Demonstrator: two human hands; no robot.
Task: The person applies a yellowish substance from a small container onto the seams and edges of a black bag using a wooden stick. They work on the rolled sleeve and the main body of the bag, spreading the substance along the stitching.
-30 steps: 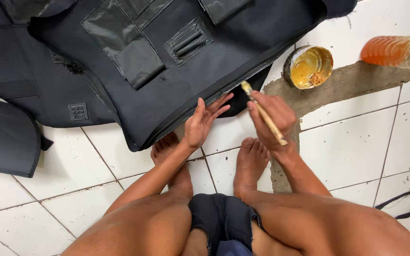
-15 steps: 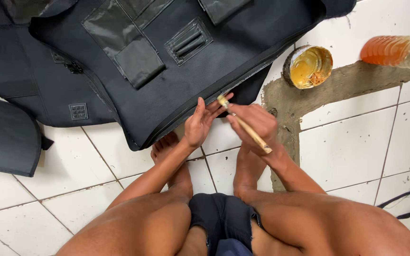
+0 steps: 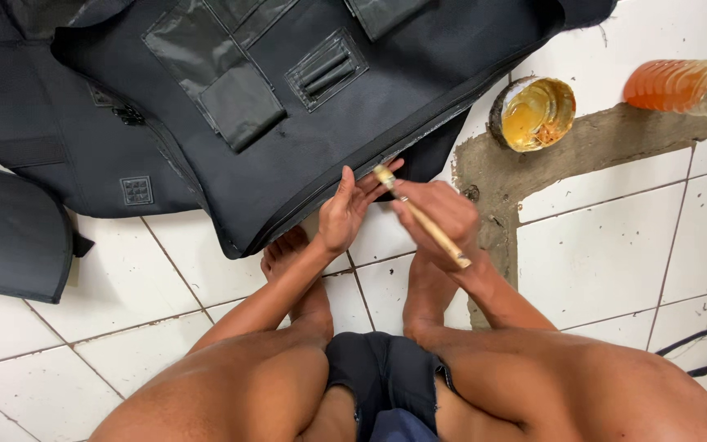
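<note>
Our right hand (image 3: 439, 214) grips a brush (image 3: 419, 216), tip at the bag (image 3: 304, 123) edge | left hand (image 3: 344, 211) open, pressing that edge flat | glue tin (image 3: 533, 113) beyond right hand | best: short strokes along the seam.

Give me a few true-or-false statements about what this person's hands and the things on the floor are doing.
1. The right hand holds a brush. True.
2. The left hand rests on the tin. False: it touches the edge of the dark bag, apart from the tin.
3. The tin holds yellowish liquid. True.
4. The bottle stands upright. False: it lies on its side on the floor.
5. The brush tip is dipped in the tin. False: it is at the bag's edge.
</note>
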